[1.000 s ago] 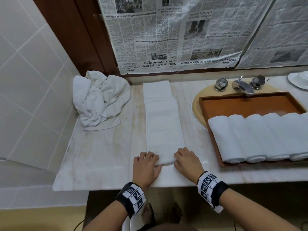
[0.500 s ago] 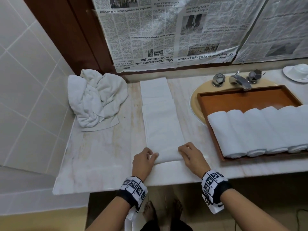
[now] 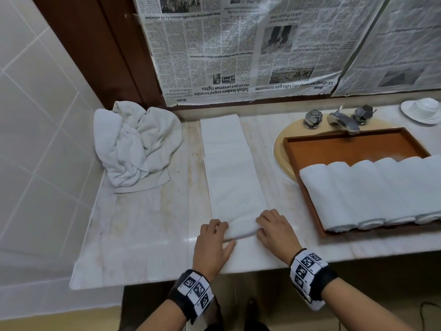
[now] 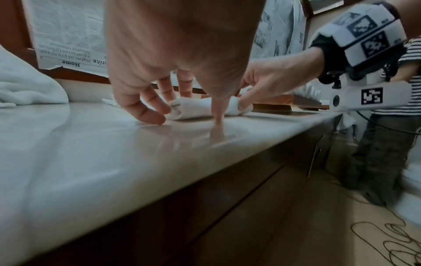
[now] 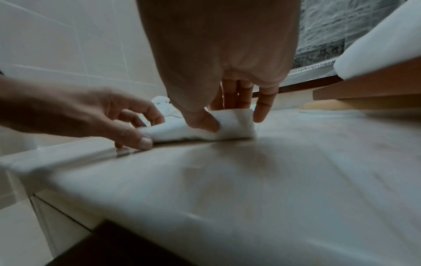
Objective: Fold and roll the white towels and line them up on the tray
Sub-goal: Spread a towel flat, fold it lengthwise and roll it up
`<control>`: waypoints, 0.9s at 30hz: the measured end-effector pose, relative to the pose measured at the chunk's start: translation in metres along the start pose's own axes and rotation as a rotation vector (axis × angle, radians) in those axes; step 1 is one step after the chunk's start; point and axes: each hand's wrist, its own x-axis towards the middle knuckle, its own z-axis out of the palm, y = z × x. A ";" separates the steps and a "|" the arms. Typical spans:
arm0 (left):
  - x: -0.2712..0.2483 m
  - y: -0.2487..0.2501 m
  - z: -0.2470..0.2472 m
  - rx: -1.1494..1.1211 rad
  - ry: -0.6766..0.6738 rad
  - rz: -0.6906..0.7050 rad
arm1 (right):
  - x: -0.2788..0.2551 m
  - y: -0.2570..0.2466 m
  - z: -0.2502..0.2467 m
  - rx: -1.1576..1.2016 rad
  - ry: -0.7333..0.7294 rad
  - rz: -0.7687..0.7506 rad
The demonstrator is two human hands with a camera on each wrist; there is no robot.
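The left hand [image 3: 212, 240] and right hand [image 3: 274, 231] are both curled on the near end of the folded towel [image 3: 235, 185], each pinching one end of the small roll [image 4: 205, 108] just begun there, thumbs behind and fingertips over the top. The towel lies as a long narrow strip across the marble worktop [image 3: 148, 223], from close to the front edge back to the rear edge under the newspaper sheets [image 3: 238, 48] on the wall.

The risk, as I judge it, is a lopsided roll. The two hands grip separate ends, so if one pushes ahead faster the roll would cone and wander off the strip's line. The core also looks loose and slightly flattened in the right wrist view; too little pressure now could leave a slack, fat roll that won't match the others. The polished stone gives little grip, so the strip might slide back instead of winding up.

The cloth is soft, thick white terry with layered folded edges. On the wooden tray [image 3: 346, 144], over the basin at the right side, finished rolled towels [image 3: 372, 189] lie touching in a row, plump cylinders. A crumpled towel heap [image 3: 136, 144] sits at the back left corner.
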 end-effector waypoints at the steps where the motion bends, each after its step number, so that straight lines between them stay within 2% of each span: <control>1: -0.001 -0.002 0.000 0.012 0.010 0.012 | 0.001 0.001 0.000 0.023 -0.006 0.005; 7: -0.001 -0.003 -0.001 0.055 0.068 -0.009 | 0.013 0.014 0.001 0.214 -0.099 0.019; 12: 0.001 0.001 0.000 -0.043 0.065 -0.086 | 0.016 0.022 -0.002 0.366 -0.143 0.012; 16: 0.004 0.001 -0.008 -0.123 0.041 -0.125 | 0.015 0.030 -0.004 0.496 -0.129 0.051; 18: 0.006 0.003 -0.012 -0.165 0.029 -0.188 | 0.011 0.030 -0.004 0.531 -0.083 0.036; 23: 0.008 0.013 -0.015 -0.203 0.042 -0.310 | 0.004 0.032 -0.003 0.476 -0.012 -0.066; 27: 0.008 0.021 -0.016 -0.290 0.130 -0.414 | -0.001 0.031 -0.007 0.256 -0.166 -0.121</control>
